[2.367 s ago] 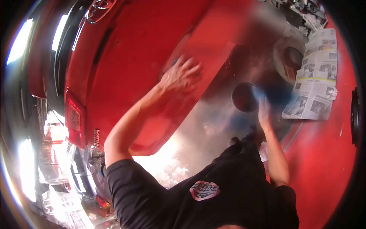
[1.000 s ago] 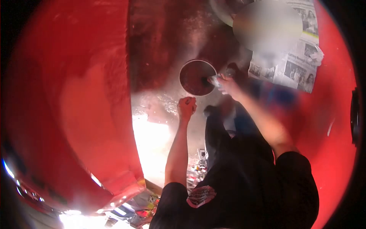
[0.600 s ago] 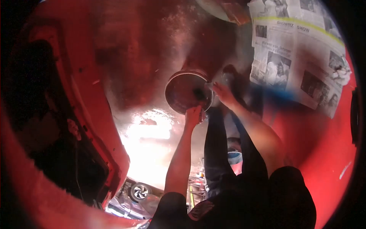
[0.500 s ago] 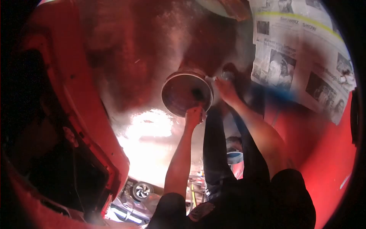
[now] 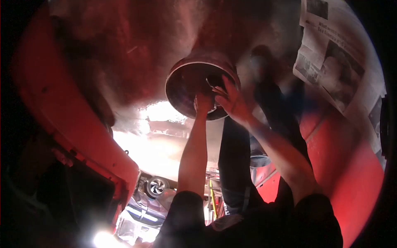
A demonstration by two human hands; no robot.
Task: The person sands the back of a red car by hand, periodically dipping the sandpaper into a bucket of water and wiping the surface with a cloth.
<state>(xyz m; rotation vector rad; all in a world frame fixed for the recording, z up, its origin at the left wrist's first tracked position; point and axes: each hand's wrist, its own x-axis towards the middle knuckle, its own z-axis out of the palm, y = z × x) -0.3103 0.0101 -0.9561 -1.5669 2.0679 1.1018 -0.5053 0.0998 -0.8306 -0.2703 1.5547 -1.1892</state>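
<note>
A round, dark bucket-like container point(image 5: 178, 68) with a pale rim stands at the centre, its mouth facing the camera. My left hand point(image 5: 204, 103) reaches inside near its lower rim, fingers curled; what it holds is too dark to make out. To its right, my right hand point(image 5: 232, 99) is over the container's right side, with some fingers stretched out. A small dark object with a light edge point(image 5: 214, 82) shows beside the fingertips of my right hand, inside the container; whether the hand grips it is unclear.
Red curved panels stand at the left point(image 5: 78, 99) and right point(image 5: 343, 165). Newspaper sheets point(image 5: 335, 66) cover part of the upper right. A car with a silver wheel point(image 5: 157, 186) is behind at the bottom. Bright light glares off the floor, and a lamp-like glow point(image 5: 108, 239) shows at bottom left.
My right hand has moved from beside the container's right rim to over its mouth. My left hand has gone further inside. The view has shifted, and the newspaper appears further right.
</note>
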